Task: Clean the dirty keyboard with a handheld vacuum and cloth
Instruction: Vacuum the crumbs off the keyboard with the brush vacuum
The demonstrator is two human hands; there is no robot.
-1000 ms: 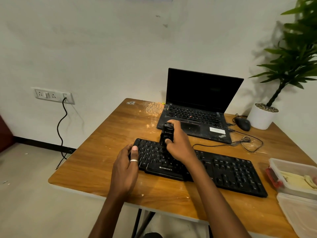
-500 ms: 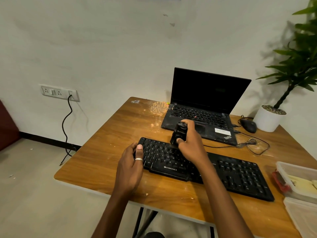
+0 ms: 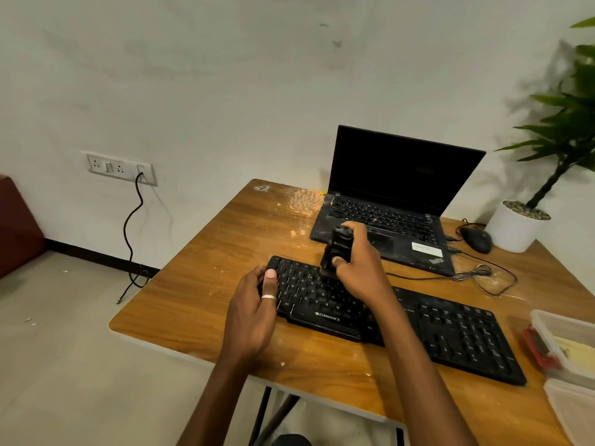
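A long black keyboard (image 3: 450, 336) lies across the wooden table (image 3: 206, 284). My right hand (image 3: 360, 268) grips a small black handheld vacuum (image 3: 336, 251), held upright with its nozzle down on the upper rows of keys left of the middle. My left hand (image 3: 254, 310), with a ring on one finger, holds the keyboard's left end, thumb on top of the keys and the other fingers curled round the edge. No cloth is clearly visible.
Behind the keyboard stand an open black laptop (image 3: 392, 201), a mouse (image 3: 476, 239) with looped cable (image 3: 483, 278), and a white potted plant (image 3: 518, 223). Clear plastic containers (image 3: 566, 346) sit at the right edge. Pale crumbs dot the table. A wall socket (image 3: 119, 167) is left.
The vacuum in my right hand has moved a little to the right along the upper keys. My left hand stays on the keyboard's left end. The camera view has shifted left.
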